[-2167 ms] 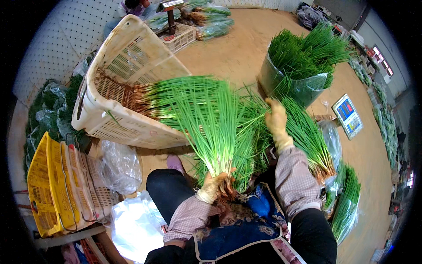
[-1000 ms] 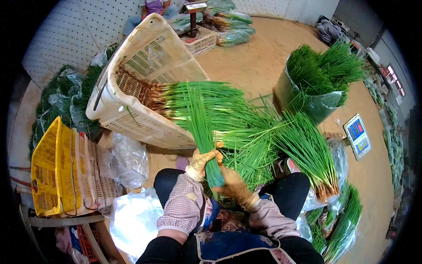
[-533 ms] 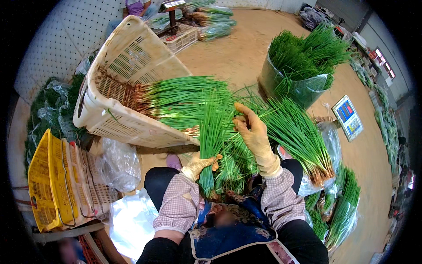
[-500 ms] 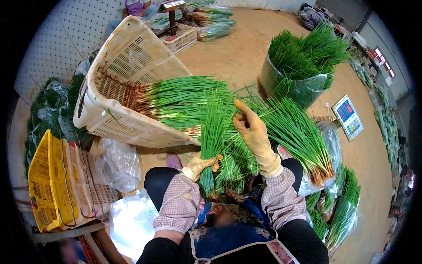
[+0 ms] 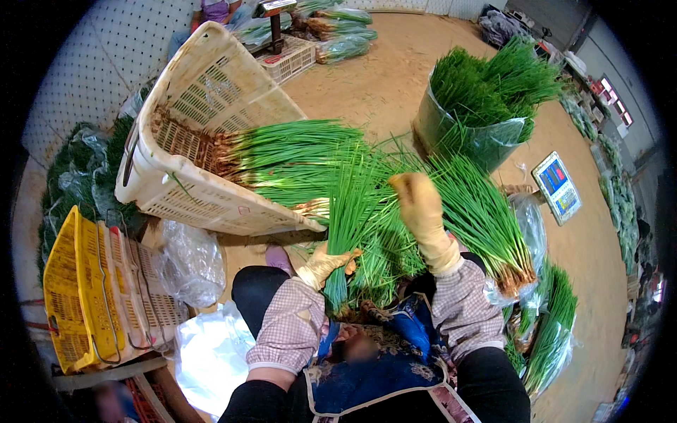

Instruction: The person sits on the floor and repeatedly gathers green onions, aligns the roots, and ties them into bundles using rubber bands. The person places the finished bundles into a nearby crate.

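Both hands wear yellowish gloves; the sleeves are checked, with a dark patterned apron [image 5: 374, 388] at the bottom centre of the frame. The left hand [image 5: 326, 265], just below centre, is wrapped around a bunch of green onions [image 5: 347, 222]. The bunch stands roughly upright, leaves fanning upward from the grip and a shorter length showing below it, near the apron's upper edge.

The right hand [image 5: 421, 211], right of centre, is raised over the greens, fingers bent inward and thumb side toward the bunch. The fingertips are partly hidden by the hand itself; whether they are closed on a leaf cannot be told.

Behind the bunch, left of centre, a white slatted crate [image 5: 226, 209] lies on its side, open toward the right. A pile of green onions [image 5: 300, 151] extends out of it, roots inside, leaves toward the middle of the frame. Loose leaves [image 5: 388, 264] lie tangled between the two hands. To the right, a second pile [image 5: 486, 218] rests with roots toward the lower right.

Upper right: a plastic-lined tub [image 5: 469, 135] packed with upright greens; below it, a tilted scale display [image 5: 557, 187]. Lower left: a yellow crate [image 5: 74, 289], a crumpled clear bag [image 5: 192, 266] and white plastic sheets [image 5: 211, 352].
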A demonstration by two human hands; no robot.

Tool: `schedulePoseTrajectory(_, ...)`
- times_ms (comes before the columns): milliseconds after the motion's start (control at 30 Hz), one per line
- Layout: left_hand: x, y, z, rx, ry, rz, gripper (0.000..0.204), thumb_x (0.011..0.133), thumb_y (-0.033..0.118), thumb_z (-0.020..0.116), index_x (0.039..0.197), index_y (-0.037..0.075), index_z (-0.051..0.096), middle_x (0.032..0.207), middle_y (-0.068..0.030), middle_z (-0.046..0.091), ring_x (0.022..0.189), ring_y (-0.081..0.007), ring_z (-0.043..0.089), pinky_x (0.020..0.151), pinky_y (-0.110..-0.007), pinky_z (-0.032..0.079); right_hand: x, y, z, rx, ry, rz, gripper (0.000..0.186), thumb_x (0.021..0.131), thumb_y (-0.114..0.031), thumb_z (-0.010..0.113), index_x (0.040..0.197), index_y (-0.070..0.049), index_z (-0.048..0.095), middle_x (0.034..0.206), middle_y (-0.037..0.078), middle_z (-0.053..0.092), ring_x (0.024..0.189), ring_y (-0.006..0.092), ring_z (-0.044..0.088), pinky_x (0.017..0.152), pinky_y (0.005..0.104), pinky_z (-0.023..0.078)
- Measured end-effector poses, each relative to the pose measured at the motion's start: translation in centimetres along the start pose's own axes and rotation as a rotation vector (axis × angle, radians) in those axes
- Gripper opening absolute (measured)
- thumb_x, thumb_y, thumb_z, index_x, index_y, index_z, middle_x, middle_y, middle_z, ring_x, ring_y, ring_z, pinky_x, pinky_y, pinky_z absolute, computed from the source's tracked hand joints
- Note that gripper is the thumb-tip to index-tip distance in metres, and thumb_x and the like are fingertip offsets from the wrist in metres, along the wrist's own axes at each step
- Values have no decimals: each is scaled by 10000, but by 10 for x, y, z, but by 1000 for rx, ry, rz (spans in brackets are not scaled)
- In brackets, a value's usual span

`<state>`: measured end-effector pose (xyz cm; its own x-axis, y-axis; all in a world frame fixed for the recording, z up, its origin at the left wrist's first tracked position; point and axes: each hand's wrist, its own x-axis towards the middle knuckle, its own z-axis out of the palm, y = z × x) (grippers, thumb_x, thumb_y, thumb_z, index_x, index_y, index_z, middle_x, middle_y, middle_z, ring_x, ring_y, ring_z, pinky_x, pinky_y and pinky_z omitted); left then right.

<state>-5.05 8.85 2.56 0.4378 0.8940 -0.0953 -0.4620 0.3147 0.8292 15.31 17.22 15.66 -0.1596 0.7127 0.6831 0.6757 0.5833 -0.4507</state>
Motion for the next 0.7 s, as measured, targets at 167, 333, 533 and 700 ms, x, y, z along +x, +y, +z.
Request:
schedulePoseTrajectory(167, 2, -12, 0, -24, 61, -70, 241, 861, 41, 592, 1060, -78, 525, 885, -190, 617, 577, -228, 583, 518, -327, 480, 26, -9, -35, -63, -444, 489, 221, 876, -243, 565, 1016, -72, 565, 700, 120, 591, 591, 307, 561, 561, 400, 439)
schedulePoseTrajectory(333, 6, -17, 0, 27, 62, -127, 230, 868, 34, 582, 1066, -66, 523, 936, -194, 613, 576, -212, 583, 511, -324, 485, 52, -27, -30, -348, -352, -272, 476, 796, -103, 575, 1264, -144, 496, 653, 52, 554, 583, 191, 546, 518, 317, 435)
schedulePoseTrajectory(533, 3, -15, 5, 57, 85, -156, 254, 871, 50, 587, 1090, -47, 505, 952, -199, 613, 602, -212, 596, 522, -316, 499, 62, -11, -14, -606, -406, -540, 215, 742, -110, 534, 945, -136, 601, 643, 43, 554, 640, 218, 586, 534, 345, 475)
schedulePoseTrajectory(700, 4, -15, 0, -95, 50, -166, 257, 867, 39, 588, 1096, -36, 497, 969, -190, 600, 635, -209, 592, 538, -319, 491, 63, -7, -18, -379, -465, -411, 55, 783, -90, 572, 773, -49, 607, 730, 86, 615, 658, 233, 585, 556, 326, 460)
